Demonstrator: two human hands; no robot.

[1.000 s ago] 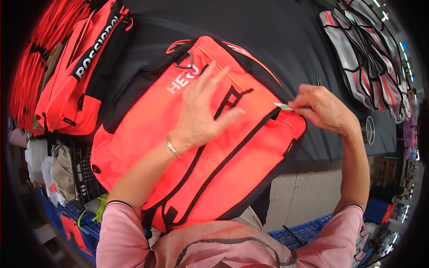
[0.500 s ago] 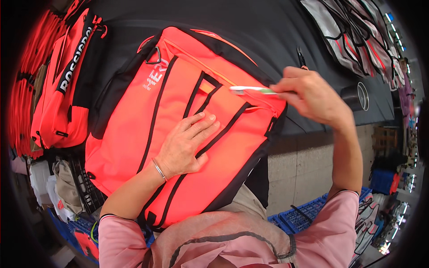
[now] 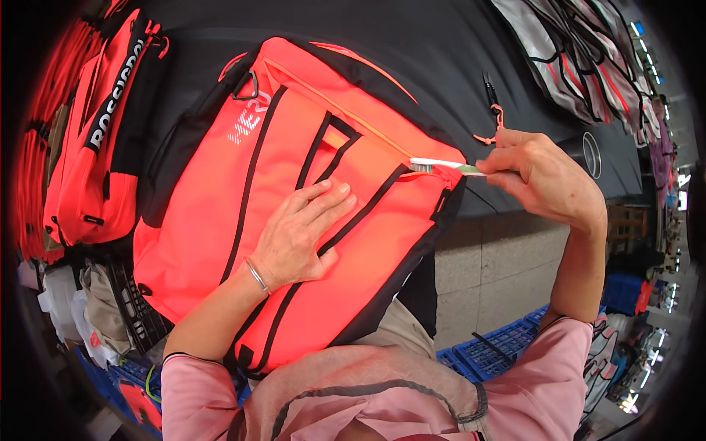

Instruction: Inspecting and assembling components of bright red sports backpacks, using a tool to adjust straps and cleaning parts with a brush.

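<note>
A large neon red-orange backpack with black trim lies on the dark table and reaches toward my lap. My left hand rests flat on its front panel, fingers stretched out. In my right hand is a white and green toothbrush, gripped by its handle. Its bristles are down at the bag's right upper corner, by the end of a black-edged seam. A metal ring hangs near the bag's upper left, beside a white printed mark.
Another red and black bag stands at the left, beside stacked red pieces. Thread snips and a metal cup are beyond my right hand. Grey and black pieces lie far right. Blue crates are below the table.
My right hand has moved right and slightly down with the toothbrush, bringing its head closer to the bag's corner. My left hand keeps its place on the bag.
</note>
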